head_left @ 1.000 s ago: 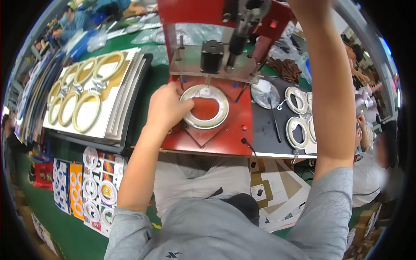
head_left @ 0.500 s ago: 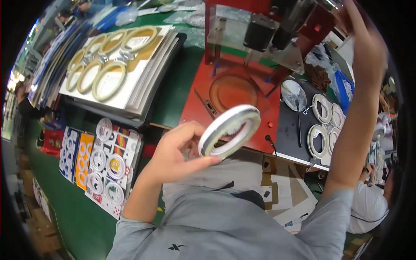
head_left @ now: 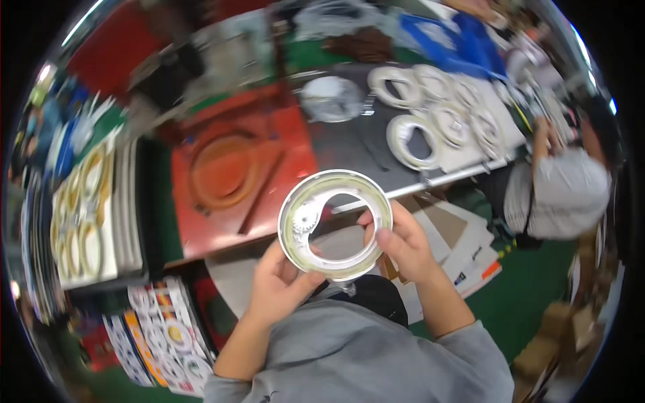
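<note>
"What's the setting?"

"A dark grey tabletop [head_left: 346, 149] with a pale near edge, over a green floor [head_left: 544, 272]. A red base plate [head_left: 208, 232] is on the left of it, and a co-worker [head_left: 571, 191] sits at the far right."

"Where's the ring?"

"The ring [head_left: 336, 182] is in the air before the person's body, nearer than the tabletop. The left hand [head_left: 282, 274] has its grip closed on the near left rim; the right hand [head_left: 407, 247] grips the right side, thumb on top."

"What's it like?"

"A smooth white rim, a yellowish band inside it, a small toothed white gear at the left and an off-centre round opening. Similar white rings [head_left: 451, 125] lie on the right, near a round clear dish [head_left: 330, 99]. Beyond are a crumpled brown cloth [head_left: 363, 44] and glossy blue plastic [head_left: 447, 43]."

"And against the earlier frame?"

"Half a second ago the left hand alone held the ring, tilted, while the right was raised beside the machine. Now both hold it, its gear face turned up, and the view has swung so the plate appears farther left."
</note>
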Action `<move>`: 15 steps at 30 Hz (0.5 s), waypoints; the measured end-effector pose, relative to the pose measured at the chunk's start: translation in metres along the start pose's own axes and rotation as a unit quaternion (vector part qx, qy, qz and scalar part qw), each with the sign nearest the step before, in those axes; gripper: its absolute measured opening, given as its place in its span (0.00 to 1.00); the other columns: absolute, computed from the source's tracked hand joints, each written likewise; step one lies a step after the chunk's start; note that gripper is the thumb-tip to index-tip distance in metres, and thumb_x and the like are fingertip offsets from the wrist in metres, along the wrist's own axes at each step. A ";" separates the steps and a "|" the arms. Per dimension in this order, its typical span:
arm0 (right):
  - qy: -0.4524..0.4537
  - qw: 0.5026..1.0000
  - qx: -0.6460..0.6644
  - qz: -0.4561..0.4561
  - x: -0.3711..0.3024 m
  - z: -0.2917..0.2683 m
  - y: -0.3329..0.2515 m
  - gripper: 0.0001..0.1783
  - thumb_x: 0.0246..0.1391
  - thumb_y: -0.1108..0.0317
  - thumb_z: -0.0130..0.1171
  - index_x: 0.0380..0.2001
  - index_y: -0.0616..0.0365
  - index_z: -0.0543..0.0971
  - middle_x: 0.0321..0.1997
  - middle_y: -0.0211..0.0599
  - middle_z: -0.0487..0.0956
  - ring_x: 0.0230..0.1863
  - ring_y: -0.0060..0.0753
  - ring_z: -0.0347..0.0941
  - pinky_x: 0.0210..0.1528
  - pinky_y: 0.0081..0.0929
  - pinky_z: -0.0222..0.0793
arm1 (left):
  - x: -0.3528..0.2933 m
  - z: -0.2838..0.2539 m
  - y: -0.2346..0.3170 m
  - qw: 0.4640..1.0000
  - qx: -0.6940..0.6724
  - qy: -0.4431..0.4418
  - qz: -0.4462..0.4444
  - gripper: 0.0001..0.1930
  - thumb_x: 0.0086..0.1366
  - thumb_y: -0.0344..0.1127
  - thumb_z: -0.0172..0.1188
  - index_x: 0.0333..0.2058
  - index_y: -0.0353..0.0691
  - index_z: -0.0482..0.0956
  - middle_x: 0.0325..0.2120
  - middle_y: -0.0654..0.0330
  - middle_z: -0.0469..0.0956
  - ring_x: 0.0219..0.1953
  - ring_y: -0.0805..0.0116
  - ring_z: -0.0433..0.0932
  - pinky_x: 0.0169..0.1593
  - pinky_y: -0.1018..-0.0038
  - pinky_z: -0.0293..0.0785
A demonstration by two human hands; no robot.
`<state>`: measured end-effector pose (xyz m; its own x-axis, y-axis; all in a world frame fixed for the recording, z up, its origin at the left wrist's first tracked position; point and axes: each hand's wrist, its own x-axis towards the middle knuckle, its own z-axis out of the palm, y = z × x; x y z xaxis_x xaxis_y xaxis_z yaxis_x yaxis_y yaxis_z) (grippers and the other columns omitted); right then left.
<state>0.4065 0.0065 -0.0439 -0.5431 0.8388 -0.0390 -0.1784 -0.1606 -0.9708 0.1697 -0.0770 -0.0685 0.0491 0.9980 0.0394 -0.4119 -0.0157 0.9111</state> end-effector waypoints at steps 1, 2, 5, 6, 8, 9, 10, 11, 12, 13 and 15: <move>0.032 0.999 0.024 0.008 -0.003 -0.016 -0.001 0.17 0.70 0.60 0.53 0.54 0.61 0.74 0.34 0.28 0.77 0.27 0.13 0.69 0.27 0.14 0.64 | 0.005 0.014 -0.002 0.999 -0.015 0.005 -0.034 0.19 0.64 0.22 0.68 0.52 0.32 0.75 0.47 0.59 0.78 0.47 0.74 0.77 0.54 0.75 0.73; 0.056 0.997 0.051 0.014 -0.007 -0.033 -0.003 0.17 0.71 0.59 0.52 0.52 0.61 0.75 0.32 0.28 0.78 0.23 0.12 0.67 0.24 0.12 0.61 | 0.005 0.013 -0.009 0.997 0.031 -0.037 -0.055 0.17 0.65 0.21 0.67 0.52 0.32 0.75 0.46 0.60 0.78 0.45 0.76 0.76 0.51 0.77 0.72; 0.259 0.957 0.099 -0.080 -0.021 -0.092 -0.011 0.18 0.72 0.56 0.50 0.48 0.61 0.77 0.28 0.26 0.75 0.23 0.15 0.68 0.23 0.15 0.60 | 0.007 0.030 -0.024 0.983 0.129 -0.104 -0.077 0.14 0.65 0.21 0.66 0.48 0.34 0.78 0.39 0.64 0.79 0.33 0.81 0.71 0.40 0.82 0.70; 0.328 0.930 0.125 -0.109 -0.026 -0.114 -0.014 0.18 0.72 0.57 0.49 0.48 0.61 0.78 0.31 0.27 0.76 0.28 0.15 0.70 0.26 0.17 0.61 | 0.003 0.036 -0.031 0.975 0.166 -0.117 -0.086 0.12 0.65 0.22 0.67 0.46 0.34 0.79 0.35 0.66 0.79 0.31 0.82 0.71 0.38 0.82 0.70; 0.410 0.897 0.088 -0.141 -0.035 -0.163 -0.028 0.18 0.72 0.54 0.50 0.47 0.57 0.77 0.39 0.26 0.79 0.33 0.16 0.73 0.31 0.17 0.65 | -0.010 0.043 -0.043 0.959 0.189 -0.164 -0.132 0.07 0.65 0.26 0.68 0.41 0.35 0.82 0.29 0.68 0.78 0.27 0.82 0.71 0.34 0.82 0.69; 0.434 0.880 0.097 -0.168 -0.042 -0.194 -0.033 0.17 0.72 0.54 0.51 0.46 0.58 0.77 0.39 0.27 0.78 0.31 0.15 0.72 0.26 0.15 0.63 | -0.013 0.051 -0.048 0.950 0.191 -0.200 -0.144 0.06 0.66 0.27 0.68 0.39 0.35 0.82 0.29 0.69 0.78 0.27 0.83 0.71 0.33 0.82 0.69; 0.452 0.870 0.078 -0.180 -0.048 -0.225 -0.035 0.17 0.72 0.55 0.52 0.44 0.58 0.77 0.39 0.27 0.78 0.28 0.14 0.70 0.22 0.14 0.59 | -0.018 0.058 -0.052 0.948 0.182 -0.221 -0.137 0.06 0.65 0.28 0.69 0.39 0.36 0.82 0.28 0.67 0.78 0.26 0.81 0.72 0.33 0.81 0.70; 0.510 0.838 0.089 -0.174 -0.043 -0.242 -0.047 0.17 0.72 0.53 0.53 0.44 0.57 0.77 0.34 0.25 0.76 0.24 0.13 0.67 0.21 0.15 0.56 | -0.022 0.062 -0.056 0.941 0.193 -0.244 -0.130 0.07 0.65 0.29 0.69 0.40 0.36 0.82 0.28 0.65 0.78 0.26 0.79 0.73 0.33 0.80 0.70; 0.531 0.828 0.096 -0.156 -0.042 -0.272 -0.049 0.17 0.72 0.52 0.53 0.43 0.56 0.77 0.27 0.22 0.74 0.21 0.15 0.65 0.20 0.17 0.55 | -0.023 0.064 -0.058 0.934 0.205 -0.266 -0.123 0.07 0.65 0.29 0.69 0.40 0.37 0.82 0.28 0.64 0.78 0.26 0.78 0.73 0.32 0.79 0.71; 0.507 0.840 0.108 -0.160 -0.042 -0.295 -0.052 0.15 0.72 0.53 0.52 0.39 0.54 0.74 0.26 0.25 0.72 0.19 0.16 0.63 0.19 0.18 0.54 | -0.021 0.065 -0.056 0.920 0.234 -0.294 -0.114 0.07 0.65 0.31 0.69 0.40 0.37 0.82 0.27 0.61 0.78 0.26 0.74 0.75 0.33 0.77 0.72; 0.513 0.832 0.122 -0.172 -0.039 -0.343 -0.061 0.14 0.72 0.53 0.51 0.39 0.52 0.73 0.24 0.26 0.72 0.19 0.18 0.63 0.19 0.19 0.54 | -0.019 0.065 -0.057 0.914 0.253 -0.297 -0.110 0.07 0.65 0.31 0.68 0.40 0.37 0.83 0.28 0.62 0.78 0.27 0.74 0.75 0.33 0.77 0.72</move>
<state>0.7202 0.1625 -0.0642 0.5394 0.8390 -0.0711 -0.4068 0.1857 -0.8944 0.2517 -0.0995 -0.0946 0.6268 0.7741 -0.0889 0.1328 0.0063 0.9911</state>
